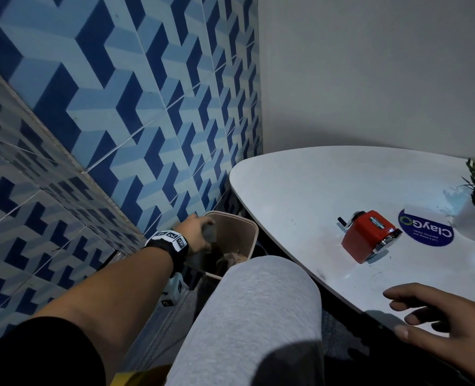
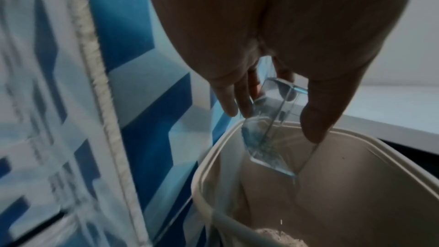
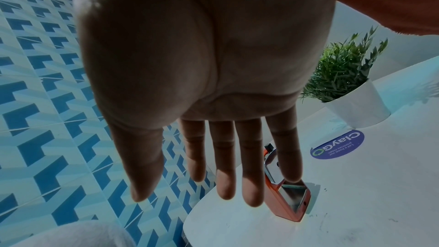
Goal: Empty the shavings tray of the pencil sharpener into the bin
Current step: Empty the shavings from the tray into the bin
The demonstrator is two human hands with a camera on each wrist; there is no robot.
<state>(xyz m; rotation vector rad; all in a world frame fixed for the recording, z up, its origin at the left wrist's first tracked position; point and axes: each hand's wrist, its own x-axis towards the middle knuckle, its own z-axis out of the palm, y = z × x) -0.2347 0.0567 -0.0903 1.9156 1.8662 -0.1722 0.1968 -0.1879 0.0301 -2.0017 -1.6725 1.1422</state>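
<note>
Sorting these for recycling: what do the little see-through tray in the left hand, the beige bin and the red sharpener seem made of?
The clear tray looks like glossy transparent plastic: the bin shows through it. The beige bin looks like matte moulded plastic. The red sharpener has a glossy shell, painted metal or plastic, with shiny chrome-looking fittings.

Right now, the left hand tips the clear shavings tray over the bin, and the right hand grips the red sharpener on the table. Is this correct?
Not quite. The right hand grips nothing: the head view shows it open above the table, apart from the red sharpener. The left hand does tip the clear shavings tray over the bin.
</note>
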